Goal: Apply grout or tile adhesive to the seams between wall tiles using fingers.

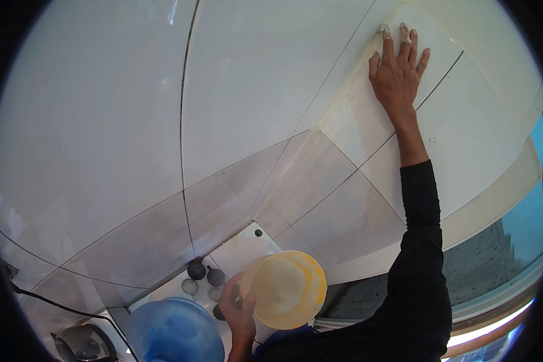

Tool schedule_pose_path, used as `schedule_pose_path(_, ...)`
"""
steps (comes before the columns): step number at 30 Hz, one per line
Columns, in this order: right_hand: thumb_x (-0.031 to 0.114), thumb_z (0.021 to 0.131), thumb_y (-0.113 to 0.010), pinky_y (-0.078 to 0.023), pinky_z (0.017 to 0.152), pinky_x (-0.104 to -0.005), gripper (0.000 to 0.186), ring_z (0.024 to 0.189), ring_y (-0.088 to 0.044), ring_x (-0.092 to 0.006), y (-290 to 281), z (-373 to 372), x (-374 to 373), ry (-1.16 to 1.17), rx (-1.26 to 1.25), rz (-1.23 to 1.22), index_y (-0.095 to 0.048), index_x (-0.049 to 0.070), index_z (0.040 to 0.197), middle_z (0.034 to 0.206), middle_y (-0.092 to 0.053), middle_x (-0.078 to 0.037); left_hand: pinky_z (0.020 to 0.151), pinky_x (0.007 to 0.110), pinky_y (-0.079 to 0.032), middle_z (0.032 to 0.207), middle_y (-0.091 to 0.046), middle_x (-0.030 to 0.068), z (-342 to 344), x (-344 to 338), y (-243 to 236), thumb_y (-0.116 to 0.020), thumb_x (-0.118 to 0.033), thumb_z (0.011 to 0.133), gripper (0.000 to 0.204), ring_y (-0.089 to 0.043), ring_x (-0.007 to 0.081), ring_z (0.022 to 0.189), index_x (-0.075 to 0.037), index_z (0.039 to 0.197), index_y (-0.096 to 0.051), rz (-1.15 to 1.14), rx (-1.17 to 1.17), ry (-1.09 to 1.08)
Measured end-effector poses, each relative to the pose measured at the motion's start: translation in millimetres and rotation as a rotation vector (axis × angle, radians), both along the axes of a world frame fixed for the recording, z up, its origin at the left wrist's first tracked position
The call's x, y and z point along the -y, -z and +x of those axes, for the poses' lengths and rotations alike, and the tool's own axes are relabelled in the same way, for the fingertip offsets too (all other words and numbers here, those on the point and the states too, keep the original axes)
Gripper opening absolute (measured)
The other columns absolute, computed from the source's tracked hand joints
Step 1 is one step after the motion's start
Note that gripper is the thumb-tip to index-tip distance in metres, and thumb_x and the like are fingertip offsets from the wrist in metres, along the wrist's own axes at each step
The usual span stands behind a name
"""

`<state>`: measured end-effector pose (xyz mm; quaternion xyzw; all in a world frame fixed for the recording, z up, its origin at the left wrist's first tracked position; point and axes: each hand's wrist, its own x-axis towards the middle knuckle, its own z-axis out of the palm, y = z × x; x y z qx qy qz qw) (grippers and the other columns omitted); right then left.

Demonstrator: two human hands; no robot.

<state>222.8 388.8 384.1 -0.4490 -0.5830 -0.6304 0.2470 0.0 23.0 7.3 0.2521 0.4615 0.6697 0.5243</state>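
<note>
My left hand [240, 309] grips a yellow bowl [320, 283] by its left side, thumb against the wall of the bowl. Inside, a pale whitish layer coats much of the bottom. My right arm reaches up to the far right, and my right hand [397, 78] lies with fingers spread on the white tiled wall [452, 139]. Its index fingertip touches the corner joint [350, 84] where two tiled walls meet. A small whitish smear [382, 28] sits at that fingertip, and pale residue marks the fingers.
A large blue water bottle [172, 332] stands left of my left hand, near several small dark cups [216, 277] and a glass [189, 286] on a white ledge [238, 244]. A dark kettle-like vessel [84, 342] and a black cable [60, 306] are at lower left. A window opening [482, 259] lies right.
</note>
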Motion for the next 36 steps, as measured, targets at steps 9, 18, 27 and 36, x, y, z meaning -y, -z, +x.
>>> schedule_pose_path(9, 0.040, 0.106, -0.055, -0.001, 0.130, -0.0664, 0.063, 0.166, -0.014, -0.0335, 17.0, -4.7, -0.3, 0.193, 0.002, -0.080, -0.043, 0.016, 0.164, 0.176, -0.028, -0.012, 0.097, 0.040, -0.056, 0.126, -0.068, 0.0134, 0.5, -2.6, 6.1, -0.080, -0.041, 0.090, 0.066, -0.065, 0.0262, 0.120, 0.002, 0.136, -0.062, 0.005, 0.007, -0.002)
schedule_pose_path(18, 0.040, 0.104, -0.055, 0.002, 0.128, -0.0696, 0.066, 0.166, -0.011, -0.0380, 39.8, -1.3, -5.9, 0.099, 0.044, -0.101, -0.046, 0.008, 0.161, 0.176, -0.027, -0.015, 0.098, 0.041, -0.056, 0.126, -0.068, 0.0162, -0.2, -4.8, 10.9, -0.080, -0.044, 0.090, 0.070, -0.066, 0.0270, 0.121, 0.003, 0.137, -0.061, -0.013, 0.033, 0.008)
schedule_pose_path(27, 0.037, 0.100, -0.061, 0.001, 0.128, -0.0695, 0.071, 0.166, -0.013, -0.0400, 88.3, -4.8, 8.1, 0.067, 0.039, -0.212, -0.044, 0.003, 0.161, 0.177, -0.025, -0.019, 0.097, 0.041, -0.056, 0.127, -0.068, 0.0163, -2.9, -7.8, 10.3, -0.080, -0.042, 0.090, 0.068, -0.066, 0.0271, 0.121, 0.003, 0.138, -0.061, -0.012, 0.034, 0.015)
schedule_pose_path(36, 0.030, 0.095, -0.066, -0.004, 0.129, -0.0678, 0.072, 0.165, -0.016, -0.0422, 133.4, 0.2, 29.6, -0.099, -0.012, -0.377, -0.047, 0.007, 0.161, 0.176, -0.025, -0.023, 0.096, 0.039, -0.056, 0.124, -0.070, 0.0145, -4.5, -6.8, 14.2, -0.080, -0.037, 0.090, 0.063, -0.067, 0.0256, 0.118, 0.003, 0.136, -0.062, -0.003, 0.021, 0.001)
